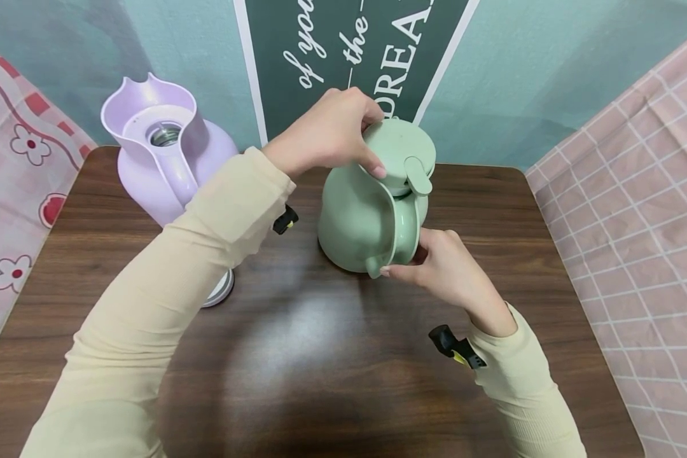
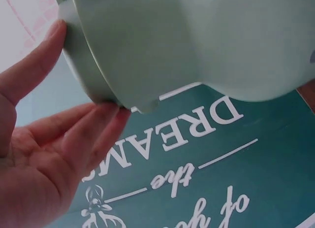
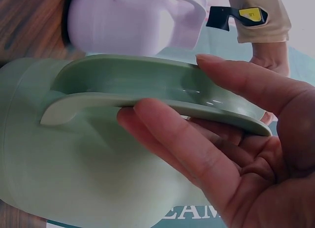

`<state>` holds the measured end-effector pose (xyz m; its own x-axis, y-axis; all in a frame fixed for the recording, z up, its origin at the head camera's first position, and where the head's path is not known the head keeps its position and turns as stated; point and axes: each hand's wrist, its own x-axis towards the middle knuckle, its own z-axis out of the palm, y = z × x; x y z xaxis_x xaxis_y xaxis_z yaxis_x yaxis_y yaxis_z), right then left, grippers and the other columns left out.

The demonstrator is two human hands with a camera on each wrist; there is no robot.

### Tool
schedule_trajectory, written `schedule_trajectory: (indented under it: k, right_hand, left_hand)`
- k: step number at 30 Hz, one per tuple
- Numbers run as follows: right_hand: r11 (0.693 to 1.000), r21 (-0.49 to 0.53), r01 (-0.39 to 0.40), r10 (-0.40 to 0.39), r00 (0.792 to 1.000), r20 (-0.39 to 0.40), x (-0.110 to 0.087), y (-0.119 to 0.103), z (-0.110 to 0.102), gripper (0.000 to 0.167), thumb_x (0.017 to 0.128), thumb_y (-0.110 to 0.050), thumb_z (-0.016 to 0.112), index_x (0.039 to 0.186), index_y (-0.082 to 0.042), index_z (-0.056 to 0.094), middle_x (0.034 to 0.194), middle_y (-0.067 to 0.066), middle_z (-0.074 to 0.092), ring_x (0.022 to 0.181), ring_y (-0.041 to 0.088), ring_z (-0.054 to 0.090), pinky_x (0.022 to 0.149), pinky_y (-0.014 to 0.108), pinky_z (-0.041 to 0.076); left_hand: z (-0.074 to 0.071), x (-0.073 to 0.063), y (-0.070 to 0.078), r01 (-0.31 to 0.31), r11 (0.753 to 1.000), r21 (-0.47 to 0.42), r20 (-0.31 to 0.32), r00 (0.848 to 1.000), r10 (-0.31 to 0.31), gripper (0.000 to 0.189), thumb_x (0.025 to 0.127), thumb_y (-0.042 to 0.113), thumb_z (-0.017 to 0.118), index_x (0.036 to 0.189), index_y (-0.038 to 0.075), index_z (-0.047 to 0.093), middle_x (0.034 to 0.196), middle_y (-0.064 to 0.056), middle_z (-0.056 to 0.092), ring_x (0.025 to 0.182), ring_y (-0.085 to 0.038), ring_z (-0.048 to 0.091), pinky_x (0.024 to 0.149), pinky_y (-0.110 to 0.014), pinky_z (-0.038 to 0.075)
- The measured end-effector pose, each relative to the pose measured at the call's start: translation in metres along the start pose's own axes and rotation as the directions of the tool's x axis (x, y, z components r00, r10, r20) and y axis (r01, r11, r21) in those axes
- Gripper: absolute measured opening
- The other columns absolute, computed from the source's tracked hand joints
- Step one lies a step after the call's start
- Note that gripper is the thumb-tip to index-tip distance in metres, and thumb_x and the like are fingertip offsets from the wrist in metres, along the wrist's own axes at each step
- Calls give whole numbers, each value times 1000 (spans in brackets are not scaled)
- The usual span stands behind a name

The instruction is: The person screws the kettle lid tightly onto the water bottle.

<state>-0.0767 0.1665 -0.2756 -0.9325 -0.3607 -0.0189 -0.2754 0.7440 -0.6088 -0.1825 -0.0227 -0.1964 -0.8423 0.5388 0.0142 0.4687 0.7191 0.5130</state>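
A green vacuum jug point(image 1: 352, 219) stands on the table with its round lid point(image 1: 397, 146) on top. My left hand point(image 1: 332, 130) grips that lid at its rim, thumb on the near side and fingers on the far side. In the left wrist view the thumb point(image 2: 37, 60) and fingertips meet the lid's edge. My right hand point(image 1: 449, 270) holds the jug's handle point(image 1: 408, 222); in the right wrist view the fingers curl round it and the thumb lies along its outer side. The lever point(image 1: 416, 175) on the lid points toward the handle side.
A lilac jug point(image 1: 217, 149) stands at the left with its mouth uncovered. A round, silver-rimmed piece point(image 1: 223, 289) lies on the wooden table point(image 1: 320, 369), partly hidden by my left sleeve. Behind is a dark green lettered panel point(image 1: 343, 38); pink gridded cloth point(image 1: 635, 210) borders the right.
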Motion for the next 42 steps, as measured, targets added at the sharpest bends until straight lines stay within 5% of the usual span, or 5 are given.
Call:
schedule_trajectory:
  k: [10,17,25,33,42]
  right_hand:
    - [1000,8,7,-7,1000,-6,-1,0,0,20,68,-17,79,83,-8,67,63,-5,59,56,11,51,53,27,42]
    - [1000,7,10,-10,1000,-7,-1,0,0,20,68,-17,79,82,-9,67,63,-5,59,56,12,51,53,27,42]
    - [1000,18,-19,19,1000,10,-1,0,0,20,69,-17,79,83,-10,67,64,-5,60,56,12,52,53,28,43]
    - [1000,14,-13,13,1000,3,-1,0,0,20,69,-17,79,84,-9,68,63,-5,60,56,12,52,53,28,43]
    - [1000,18,0,0,1000,0,-1,1,0,21,68,-16,79,84,-9,68,64,-5,61,56,12,53,53,28,43]
  left_hand:
    - [-8,9,-8,-74,997,22,90,993,72,33,68,29,81,78,10,57,60,-1,31,64,-13,28,60,-25,24]
    - [-5,2,1,28,998,60,97,995,-34,36,70,32,79,77,9,51,72,-2,41,72,-15,36,64,-24,30]
    - [1,-7,15,143,988,56,24,989,-144,36,69,35,79,75,9,55,74,-1,47,76,-17,42,62,-25,35]
    - [1,-5,10,108,994,37,24,994,-108,45,70,30,79,63,9,40,66,-2,35,69,-16,39,60,-24,32]
    - [-2,-3,4,58,998,15,44,997,-58,40,71,26,79,63,8,44,65,-3,37,68,-15,37,60,-24,31]
